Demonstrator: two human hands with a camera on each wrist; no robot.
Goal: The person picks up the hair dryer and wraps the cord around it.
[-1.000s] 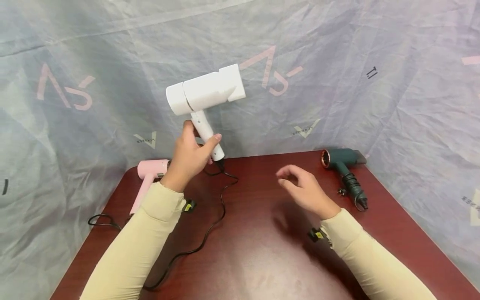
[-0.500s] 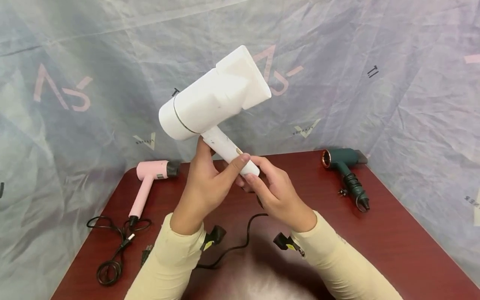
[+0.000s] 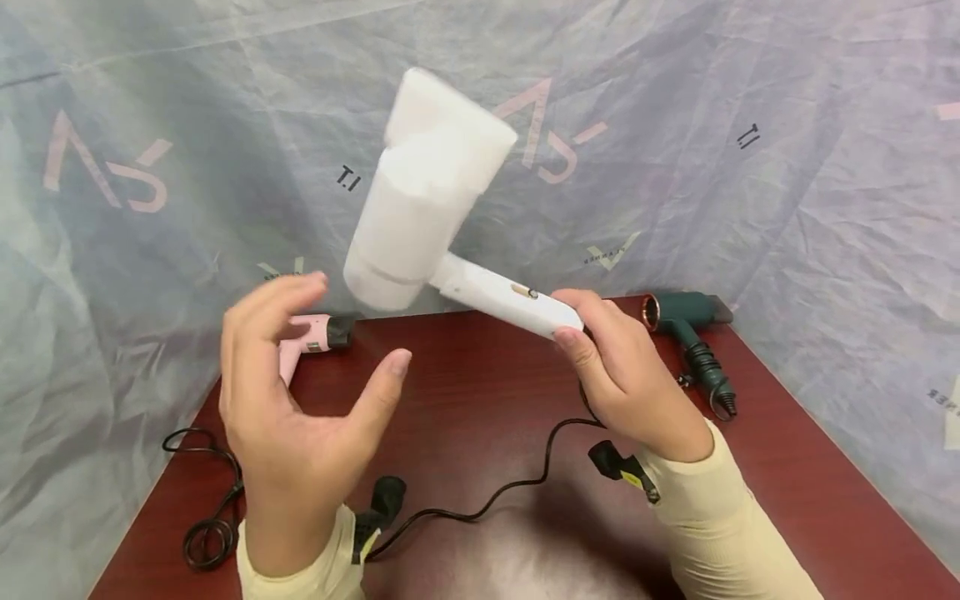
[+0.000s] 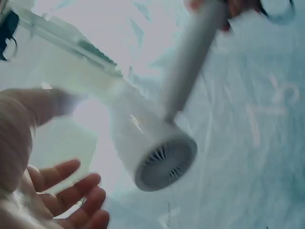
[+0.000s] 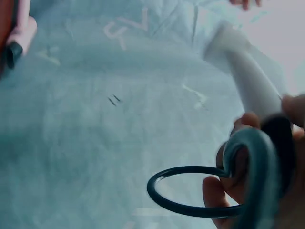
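Three hair dryers are in view, and only one is off the desk (image 3: 457,417): the white hair dryer (image 3: 408,208), up in the air before the hanging grey sheet (image 3: 840,217). The right hand (image 3: 630,379) grips the lower end of its handle, thumb and fingers clamped round it. The left hand (image 3: 288,425) holds nothing; its thumb and fingers stand well apart, near the dryer's body but not touching it.

As far as can be judged, the pass from left hand to right looks complete. The white hair dryer is not yet set down, and its black cord (image 3: 465,517) trails loose across the desk rather than being wound up. The pink hair dryer (image 3: 318,333), partly hidden behind the left hand, and the green hair dryer (image 3: 682,312) at the right look untouched.

A second ago the left hand alone held the white dryer; half a second ago both hands were on its handle. Now the left hand is free, the nozzle (image 3: 453,121) points more steeply upward, and the handle slants lower toward the right. The pink and green dryers keep their places.
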